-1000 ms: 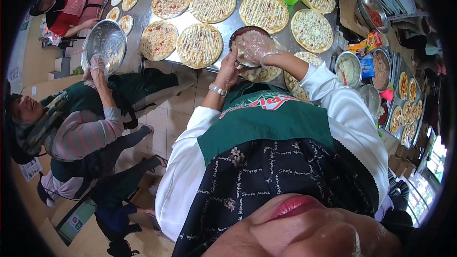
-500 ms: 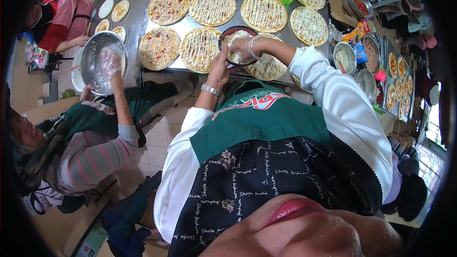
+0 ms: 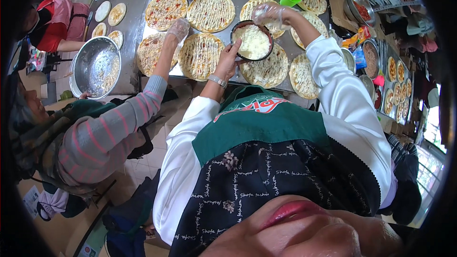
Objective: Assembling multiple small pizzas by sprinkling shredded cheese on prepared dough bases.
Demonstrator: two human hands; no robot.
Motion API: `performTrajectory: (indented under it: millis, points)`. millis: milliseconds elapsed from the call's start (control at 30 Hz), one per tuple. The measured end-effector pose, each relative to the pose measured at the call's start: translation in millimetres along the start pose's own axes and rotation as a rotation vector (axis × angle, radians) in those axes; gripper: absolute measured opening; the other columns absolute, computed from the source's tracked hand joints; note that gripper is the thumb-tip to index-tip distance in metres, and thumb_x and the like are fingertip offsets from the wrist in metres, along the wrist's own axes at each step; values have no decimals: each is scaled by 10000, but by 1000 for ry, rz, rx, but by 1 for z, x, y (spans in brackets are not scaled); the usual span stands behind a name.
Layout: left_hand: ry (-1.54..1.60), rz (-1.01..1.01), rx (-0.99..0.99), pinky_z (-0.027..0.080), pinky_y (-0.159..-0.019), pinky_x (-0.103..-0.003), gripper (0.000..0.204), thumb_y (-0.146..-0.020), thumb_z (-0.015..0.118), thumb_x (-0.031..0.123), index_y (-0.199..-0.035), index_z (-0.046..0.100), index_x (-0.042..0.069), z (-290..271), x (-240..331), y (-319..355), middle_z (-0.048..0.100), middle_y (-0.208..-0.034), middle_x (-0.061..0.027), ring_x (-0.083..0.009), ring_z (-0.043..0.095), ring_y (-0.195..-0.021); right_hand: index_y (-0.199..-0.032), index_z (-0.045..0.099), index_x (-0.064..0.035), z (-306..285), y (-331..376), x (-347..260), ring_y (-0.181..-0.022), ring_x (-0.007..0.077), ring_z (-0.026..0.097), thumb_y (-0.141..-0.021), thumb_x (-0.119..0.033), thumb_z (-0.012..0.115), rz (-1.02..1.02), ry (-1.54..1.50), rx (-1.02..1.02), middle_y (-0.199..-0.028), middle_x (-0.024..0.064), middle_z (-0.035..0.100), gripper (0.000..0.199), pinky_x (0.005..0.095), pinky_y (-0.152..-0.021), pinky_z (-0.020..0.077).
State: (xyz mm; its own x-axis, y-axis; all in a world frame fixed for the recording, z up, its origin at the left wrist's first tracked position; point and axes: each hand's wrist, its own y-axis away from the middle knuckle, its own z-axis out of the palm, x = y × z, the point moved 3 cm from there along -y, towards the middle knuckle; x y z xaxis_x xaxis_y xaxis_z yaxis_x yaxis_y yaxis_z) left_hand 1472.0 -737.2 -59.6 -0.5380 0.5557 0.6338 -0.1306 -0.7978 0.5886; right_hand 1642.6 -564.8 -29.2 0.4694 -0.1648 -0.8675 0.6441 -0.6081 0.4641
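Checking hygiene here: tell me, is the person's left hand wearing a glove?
No: the left hand is bare, with a wrist bracelet, gripping the round dark bowl of shredded white cheese.

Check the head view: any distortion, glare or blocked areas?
Head view: strong fisheye, the table edges bow, a black rim rings the frame; the metal bowl and table glare; daylight blows out the window; a blurred face blocks the bottom; left hand and right hand sharp.

Steel worktable (image 3: 157,74) runs across upper frame. Tiled floor (image 3: 154,154) below it, pale. Daylit window (image 3: 431,162) at right edge; shelving (image 3: 381,4) upper right.
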Motion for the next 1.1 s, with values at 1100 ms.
performTrajectory:
  millis: [1100]
  points:
    - [273, 262, 369, 328, -1032, -365, 676, -850, 560, 446, -1328, 336, 23, -50, 37, 137, 450, -1319, -104, -200, 448, -1200, -1011, 599, -76, -53, -106, 150, -713, 84, 533, -773, -103, 637, 149, -149, 51, -869, -1, 589, 242, 226, -645, 431]
